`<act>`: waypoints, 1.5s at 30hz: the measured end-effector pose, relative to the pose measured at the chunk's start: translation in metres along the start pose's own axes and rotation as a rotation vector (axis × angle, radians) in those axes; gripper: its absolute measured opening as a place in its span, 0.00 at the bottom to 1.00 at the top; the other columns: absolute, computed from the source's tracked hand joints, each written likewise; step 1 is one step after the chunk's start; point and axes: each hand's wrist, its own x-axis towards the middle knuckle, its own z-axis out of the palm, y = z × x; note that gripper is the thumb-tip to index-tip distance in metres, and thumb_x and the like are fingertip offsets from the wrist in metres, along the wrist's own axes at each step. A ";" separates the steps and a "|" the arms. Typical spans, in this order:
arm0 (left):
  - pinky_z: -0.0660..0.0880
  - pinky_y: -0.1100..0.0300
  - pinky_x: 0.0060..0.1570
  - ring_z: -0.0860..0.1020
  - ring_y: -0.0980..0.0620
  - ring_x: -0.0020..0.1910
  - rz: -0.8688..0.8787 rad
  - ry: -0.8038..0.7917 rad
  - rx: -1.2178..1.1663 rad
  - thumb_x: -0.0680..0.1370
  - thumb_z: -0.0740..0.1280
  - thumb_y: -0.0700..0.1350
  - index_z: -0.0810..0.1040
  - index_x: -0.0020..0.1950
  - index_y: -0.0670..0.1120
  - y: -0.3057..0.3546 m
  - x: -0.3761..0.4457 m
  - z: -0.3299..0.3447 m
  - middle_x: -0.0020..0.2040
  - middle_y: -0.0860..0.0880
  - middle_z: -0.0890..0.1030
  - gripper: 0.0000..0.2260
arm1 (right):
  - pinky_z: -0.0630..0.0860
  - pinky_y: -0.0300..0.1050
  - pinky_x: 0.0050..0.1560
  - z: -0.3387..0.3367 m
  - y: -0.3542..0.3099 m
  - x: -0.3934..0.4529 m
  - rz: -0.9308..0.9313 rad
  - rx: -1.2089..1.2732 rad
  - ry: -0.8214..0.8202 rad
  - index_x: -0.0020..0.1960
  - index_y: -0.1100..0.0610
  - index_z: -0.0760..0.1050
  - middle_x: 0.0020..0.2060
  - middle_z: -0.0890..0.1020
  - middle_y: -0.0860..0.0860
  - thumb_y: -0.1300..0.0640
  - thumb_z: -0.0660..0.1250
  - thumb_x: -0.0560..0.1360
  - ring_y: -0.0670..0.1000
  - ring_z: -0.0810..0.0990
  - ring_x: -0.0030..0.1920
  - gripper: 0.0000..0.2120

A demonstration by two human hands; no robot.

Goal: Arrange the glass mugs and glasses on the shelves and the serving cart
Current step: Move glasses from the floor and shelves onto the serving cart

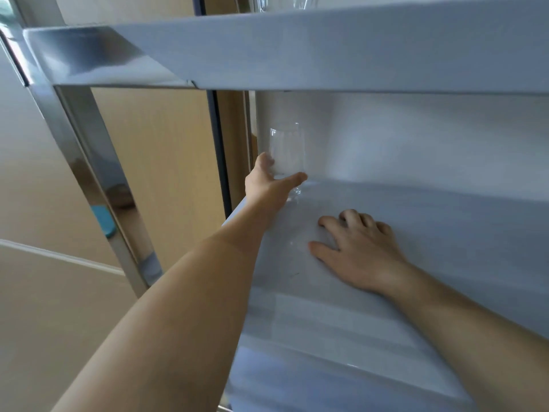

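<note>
A clear stemmed glass [287, 150] stands upright at the back left corner of the steel shelf [430, 221]. My left hand [269, 185] reaches far in and wraps around the lower part of its bowl, thumb on the right, fingers on the left. My right hand [356, 251] lies flat on the shelf, fingers spread, holding nothing. More glassware [303, 1] shows at the top edge, standing on the shelf above [326, 46].
The metal upright [89, 162] of the rack runs down the left side. Beige wall panels and a dark door frame [219, 150] lie behind it. A white wall backs the shelf. A small teal object [104, 220] sits by the upright.
</note>
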 end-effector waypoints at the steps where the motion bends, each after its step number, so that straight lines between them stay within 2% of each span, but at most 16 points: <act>1: 0.71 0.67 0.34 0.78 0.53 0.48 0.001 0.006 0.008 0.66 0.81 0.54 0.73 0.59 0.51 -0.001 0.003 0.001 0.55 0.51 0.78 0.27 | 0.60 0.57 0.68 0.001 0.000 0.000 -0.004 -0.001 0.001 0.67 0.41 0.65 0.64 0.69 0.51 0.30 0.48 0.74 0.56 0.65 0.70 0.27; 6: 0.79 0.54 0.54 0.79 0.49 0.56 -0.015 0.026 0.026 0.66 0.81 0.54 0.73 0.62 0.52 -0.006 0.016 0.008 0.59 0.52 0.77 0.30 | 0.58 0.56 0.69 0.003 -0.001 0.001 -0.007 0.021 0.004 0.67 0.41 0.65 0.64 0.68 0.50 0.31 0.48 0.74 0.55 0.64 0.70 0.26; 11: 0.77 0.51 0.61 0.78 0.48 0.59 0.007 0.028 0.045 0.67 0.80 0.56 0.71 0.66 0.51 -0.007 0.019 0.010 0.60 0.51 0.78 0.32 | 0.58 0.56 0.68 0.002 -0.001 0.001 -0.011 0.012 0.004 0.66 0.42 0.65 0.63 0.68 0.51 0.31 0.48 0.75 0.55 0.64 0.69 0.26; 14: 0.77 0.52 0.60 0.78 0.49 0.58 0.013 0.020 0.066 0.67 0.80 0.57 0.71 0.66 0.51 -0.005 0.017 0.009 0.59 0.52 0.78 0.32 | 0.59 0.56 0.68 0.001 -0.001 0.000 -0.008 0.004 -0.007 0.66 0.42 0.65 0.63 0.68 0.51 0.32 0.47 0.75 0.56 0.64 0.69 0.25; 16: 0.77 0.57 0.52 0.78 0.52 0.54 0.008 0.007 0.079 0.66 0.80 0.58 0.71 0.64 0.53 -0.004 0.015 0.006 0.54 0.56 0.78 0.31 | 0.59 0.57 0.68 0.001 -0.002 -0.001 -0.003 0.004 -0.010 0.66 0.42 0.65 0.63 0.68 0.51 0.32 0.48 0.75 0.55 0.64 0.69 0.25; 18: 0.73 0.65 0.42 0.76 0.60 0.49 -0.007 -0.023 0.080 0.65 0.80 0.59 0.69 0.62 0.56 -0.002 0.010 0.001 0.50 0.61 0.76 0.31 | 0.59 0.57 0.69 0.000 -0.003 0.000 0.002 0.004 -0.015 0.66 0.42 0.65 0.63 0.68 0.51 0.32 0.49 0.76 0.56 0.64 0.69 0.25; 20: 0.71 0.65 0.41 0.75 0.62 0.47 -0.030 -0.046 0.093 0.65 0.81 0.58 0.68 0.62 0.57 0.000 0.005 -0.004 0.50 0.61 0.75 0.32 | 0.59 0.57 0.69 0.000 -0.003 -0.001 0.003 0.008 -0.019 0.66 0.43 0.66 0.63 0.69 0.51 0.32 0.48 0.75 0.56 0.64 0.69 0.25; 23: 0.72 0.62 0.45 0.76 0.54 0.52 -0.040 -0.042 0.120 0.66 0.81 0.56 0.67 0.65 0.54 0.002 -0.004 -0.012 0.51 0.58 0.75 0.34 | 0.60 0.57 0.68 -0.001 -0.004 -0.002 0.002 0.015 -0.023 0.66 0.44 0.66 0.63 0.69 0.52 0.33 0.48 0.76 0.56 0.65 0.69 0.25; 25: 0.71 0.61 0.46 0.75 0.52 0.54 -0.031 -0.038 0.147 0.67 0.80 0.55 0.67 0.67 0.53 0.005 -0.011 -0.016 0.51 0.58 0.75 0.34 | 0.60 0.57 0.68 -0.002 -0.004 -0.002 0.003 0.015 -0.026 0.66 0.44 0.67 0.62 0.69 0.52 0.33 0.49 0.76 0.56 0.65 0.68 0.25; 27: 0.73 0.57 0.51 0.76 0.50 0.58 -0.018 -0.050 0.191 0.67 0.80 0.54 0.67 0.65 0.53 0.008 -0.020 -0.020 0.57 0.54 0.76 0.33 | 0.61 0.57 0.68 -0.004 -0.005 -0.003 0.004 0.016 -0.029 0.66 0.45 0.67 0.62 0.69 0.52 0.34 0.49 0.77 0.56 0.65 0.68 0.24; 30: 0.71 0.54 0.64 0.70 0.48 0.69 0.001 -0.085 0.290 0.68 0.80 0.55 0.62 0.77 0.52 0.014 -0.039 -0.023 0.68 0.51 0.72 0.43 | 0.61 0.57 0.67 -0.007 -0.007 -0.004 0.017 0.025 -0.035 0.65 0.45 0.68 0.62 0.70 0.53 0.34 0.51 0.77 0.57 0.66 0.68 0.24; 32: 0.67 0.56 0.68 0.66 0.48 0.74 0.016 -0.107 0.342 0.69 0.79 0.56 0.58 0.80 0.52 0.017 -0.051 -0.022 0.75 0.50 0.68 0.45 | 0.62 0.58 0.67 -0.010 -0.008 -0.005 0.030 0.028 -0.050 0.65 0.45 0.69 0.62 0.71 0.53 0.33 0.50 0.77 0.58 0.67 0.68 0.24; 36: 0.69 0.53 0.69 0.66 0.48 0.74 -0.015 -0.160 0.392 0.71 0.77 0.56 0.59 0.80 0.51 0.026 -0.071 -0.023 0.76 0.49 0.67 0.43 | 0.61 0.60 0.69 -0.014 -0.011 -0.012 0.036 0.011 -0.077 0.66 0.47 0.69 0.63 0.71 0.55 0.34 0.49 0.79 0.59 0.66 0.69 0.25; 39: 0.68 0.52 0.70 0.66 0.48 0.74 -0.008 -0.187 0.464 0.72 0.76 0.57 0.61 0.79 0.51 0.031 -0.083 -0.026 0.77 0.50 0.67 0.41 | 0.59 0.62 0.72 -0.016 -0.014 -0.021 0.044 0.000 -0.081 0.71 0.49 0.67 0.69 0.69 0.57 0.35 0.49 0.81 0.61 0.64 0.72 0.26; 45: 0.58 0.52 0.76 0.58 0.45 0.78 0.048 -0.268 0.749 0.74 0.73 0.59 0.65 0.78 0.48 0.036 -0.116 -0.050 0.76 0.48 0.68 0.36 | 0.52 0.61 0.76 -0.031 -0.024 -0.055 0.098 0.001 -0.229 0.79 0.48 0.60 0.79 0.57 0.58 0.37 0.50 0.82 0.60 0.54 0.78 0.29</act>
